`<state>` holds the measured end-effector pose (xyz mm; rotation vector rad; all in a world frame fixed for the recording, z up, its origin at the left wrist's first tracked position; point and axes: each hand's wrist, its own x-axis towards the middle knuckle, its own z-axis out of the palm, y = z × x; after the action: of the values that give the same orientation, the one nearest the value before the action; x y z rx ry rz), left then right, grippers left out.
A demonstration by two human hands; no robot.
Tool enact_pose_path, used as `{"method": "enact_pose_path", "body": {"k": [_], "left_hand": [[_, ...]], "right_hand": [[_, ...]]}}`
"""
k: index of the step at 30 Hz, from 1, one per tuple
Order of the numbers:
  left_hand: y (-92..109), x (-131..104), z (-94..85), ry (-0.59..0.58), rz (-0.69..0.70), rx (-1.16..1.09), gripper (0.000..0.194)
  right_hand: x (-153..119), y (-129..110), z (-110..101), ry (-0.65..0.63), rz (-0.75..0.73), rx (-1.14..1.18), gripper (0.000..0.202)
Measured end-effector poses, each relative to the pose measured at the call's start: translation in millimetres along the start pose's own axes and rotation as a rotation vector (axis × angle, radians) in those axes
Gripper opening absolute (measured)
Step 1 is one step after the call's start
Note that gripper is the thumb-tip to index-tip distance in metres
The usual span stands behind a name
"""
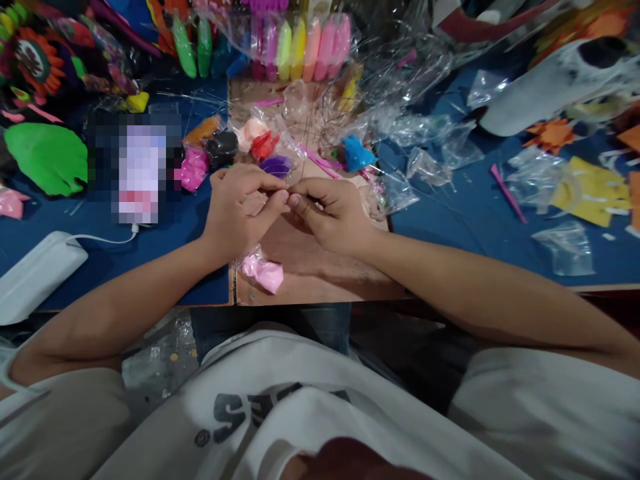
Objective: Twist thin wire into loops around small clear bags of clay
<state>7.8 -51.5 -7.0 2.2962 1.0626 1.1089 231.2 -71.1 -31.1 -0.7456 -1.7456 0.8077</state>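
My left hand [237, 208] and my right hand [333, 212] meet over the wooden board [320, 273], thumbs and forefingers pinched together. Whatever lies between the fingertips is too small to make out. Just behind them sits a purple lump [276, 166]. Wrapped pieces in red [265, 144], black [223, 147] and magenta [194, 169] lie beyond my left hand. A blue piece [358, 154] rests behind my right hand, near thin pink strips [323, 162]. Close to the board's front edge is a light pink piece in clear plastic [264, 272].
On the blue left side are a phone [143, 173] with a blurred screen, a white power bank [37, 275] and a flat green piece [47, 157]. Bright colored sticks [300, 50] stand at the back. Clear plastic bags [565, 247] and a yellow sheet [593, 191] lie right.
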Motion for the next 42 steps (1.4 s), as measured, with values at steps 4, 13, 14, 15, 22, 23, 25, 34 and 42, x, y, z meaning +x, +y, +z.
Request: {"method": "enact_pose_path", "body": {"k": [4, 13, 14, 15, 22, 23, 25, 34, 42], "left_hand": [[-4.1, 3.8, -3.8, -0.097, -0.013, 0.034, 0.013], [-11.0, 8.3, -9.3, -0.138, 0.085, 0.162, 0.013], [-11.9, 8.7, -10.3, -0.144, 0.105, 0.172, 0.013], [-12.9, 9.1, -11.4, -0.155, 0.124, 0.185, 0.013], [-19.5, 12.6, -16.6, -0.195, 0.228, 0.271, 0.025], [-21.0, 13.7, -16.4, -0.183, 0.236, 0.264, 0.026], [-24.4, 16.3, -15.7, -0.155, 0.232, 0.229, 0.029], [-24.5, 20.8, -26.9, -0.181, 0.235, 0.269, 0.033], [-11.8, 16.5, -26.7, -0.295, 0.266, 0.283, 0.023]], "right_hand": [[0.9, 0.6, -1.2, -0.018, 0.056, -0.011, 0.056], [-4.4, -2.9, -0.5, -0.056, 0.197, -0.033, 0.06], [-4.7, -3.8, -0.6, -0.082, 0.224, 0.005, 0.058], [-4.9, -4.6, -0.9, -0.114, 0.25, 0.048, 0.056], [-6.2, -6.0, -6.6, -0.269, 0.365, 0.245, 0.008], [-6.3, -6.7, -8.1, -0.274, 0.372, 0.242, 0.016], [-6.1, -9.2, -11.8, -0.284, 0.394, 0.193, 0.032], [-3.0, -24.2, -15.3, -0.396, 0.378, -0.046, 0.024], [4.8, -18.3, -26.0, -0.458, 0.196, -0.169, 0.011]]}}
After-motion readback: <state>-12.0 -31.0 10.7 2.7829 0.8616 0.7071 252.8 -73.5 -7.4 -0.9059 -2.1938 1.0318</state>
